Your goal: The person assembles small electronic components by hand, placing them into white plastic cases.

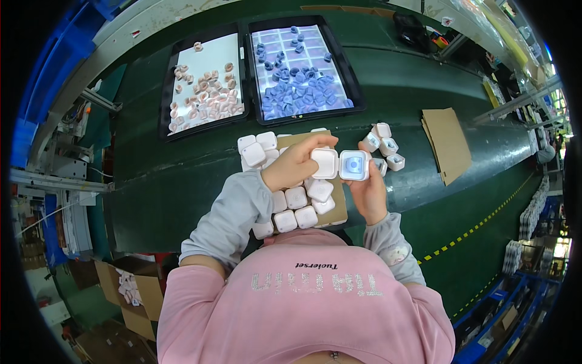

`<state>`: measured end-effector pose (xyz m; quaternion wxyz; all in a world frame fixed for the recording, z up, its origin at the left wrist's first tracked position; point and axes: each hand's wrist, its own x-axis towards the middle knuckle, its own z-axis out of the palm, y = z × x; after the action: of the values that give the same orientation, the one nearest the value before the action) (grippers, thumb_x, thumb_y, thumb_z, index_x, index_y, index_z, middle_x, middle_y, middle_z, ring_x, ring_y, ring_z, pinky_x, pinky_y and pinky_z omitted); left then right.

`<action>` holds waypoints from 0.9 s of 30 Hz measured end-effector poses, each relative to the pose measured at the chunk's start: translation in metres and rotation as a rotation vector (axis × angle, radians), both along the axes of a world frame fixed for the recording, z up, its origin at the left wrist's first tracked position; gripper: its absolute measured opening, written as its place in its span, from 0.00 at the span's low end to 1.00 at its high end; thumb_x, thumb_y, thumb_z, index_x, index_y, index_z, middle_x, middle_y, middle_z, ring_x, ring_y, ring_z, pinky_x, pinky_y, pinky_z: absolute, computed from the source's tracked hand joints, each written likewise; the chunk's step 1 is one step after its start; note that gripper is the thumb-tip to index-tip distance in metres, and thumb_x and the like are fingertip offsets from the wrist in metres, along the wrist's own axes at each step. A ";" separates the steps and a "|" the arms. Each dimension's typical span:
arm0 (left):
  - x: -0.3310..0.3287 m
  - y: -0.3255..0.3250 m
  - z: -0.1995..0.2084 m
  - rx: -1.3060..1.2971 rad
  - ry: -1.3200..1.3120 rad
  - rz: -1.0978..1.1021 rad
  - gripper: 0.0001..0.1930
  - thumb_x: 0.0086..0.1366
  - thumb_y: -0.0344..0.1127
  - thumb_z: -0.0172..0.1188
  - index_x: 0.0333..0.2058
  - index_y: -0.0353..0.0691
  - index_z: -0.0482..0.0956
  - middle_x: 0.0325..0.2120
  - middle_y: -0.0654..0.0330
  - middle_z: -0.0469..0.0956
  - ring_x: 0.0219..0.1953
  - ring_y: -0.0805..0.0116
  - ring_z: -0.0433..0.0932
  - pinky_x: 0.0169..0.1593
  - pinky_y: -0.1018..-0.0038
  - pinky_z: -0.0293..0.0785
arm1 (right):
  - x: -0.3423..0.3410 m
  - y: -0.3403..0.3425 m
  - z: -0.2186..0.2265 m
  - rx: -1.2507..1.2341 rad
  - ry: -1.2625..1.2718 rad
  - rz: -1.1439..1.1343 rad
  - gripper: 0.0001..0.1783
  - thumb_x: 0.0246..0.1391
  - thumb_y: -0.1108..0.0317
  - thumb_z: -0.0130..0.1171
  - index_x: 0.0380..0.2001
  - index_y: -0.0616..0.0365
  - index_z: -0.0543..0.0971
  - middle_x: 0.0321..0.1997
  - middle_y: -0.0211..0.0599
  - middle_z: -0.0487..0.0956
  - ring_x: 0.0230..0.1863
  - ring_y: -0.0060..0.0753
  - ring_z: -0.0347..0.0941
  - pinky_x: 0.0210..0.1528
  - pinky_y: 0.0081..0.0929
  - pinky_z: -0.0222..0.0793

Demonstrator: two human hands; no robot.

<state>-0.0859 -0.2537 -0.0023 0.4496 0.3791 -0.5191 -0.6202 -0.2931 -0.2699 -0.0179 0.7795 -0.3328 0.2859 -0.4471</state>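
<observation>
A small white square case (325, 164) is held spread open between my hands, its hinge in the middle. My left hand (290, 165) grips the lid half, thumb and fingers at its edge. Fingers of my right hand (370, 195) wrap the other half, which has a light-blue piece (354, 165) inside. Beneath my hands, several shut white cases (296, 198) are piled on a brown cardboard sheet (337, 209). Just right of my right hand stand several more white cases (388, 146), some with bluish contents showing.
Beyond my hands lie two black-rimmed trays: the left tray (244, 85) bears beige-pink ring-like pieces (209, 97), the right tray (357, 112) blue ones (303, 91). Folded cardboard (447, 145) rests on the green table (412, 85) at right. A cardboard box (149, 297) stands low at left.
</observation>
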 end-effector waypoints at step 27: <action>0.024 -0.064 -0.018 -0.030 -0.455 0.419 0.19 0.54 0.44 0.66 0.36 0.35 0.75 0.32 0.58 0.73 0.35 0.68 0.71 0.41 0.73 0.68 | -0.086 -0.089 -0.069 0.024 0.694 -0.477 0.22 0.58 0.53 0.50 0.49 0.56 0.71 0.35 0.25 0.75 0.30 0.14 0.67 0.27 0.16 0.58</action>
<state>-0.0615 -0.3180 -0.0198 0.4453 0.6003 -0.5261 -0.4056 -0.3795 -0.3594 -0.0872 0.5155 -0.3789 0.6057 -0.4731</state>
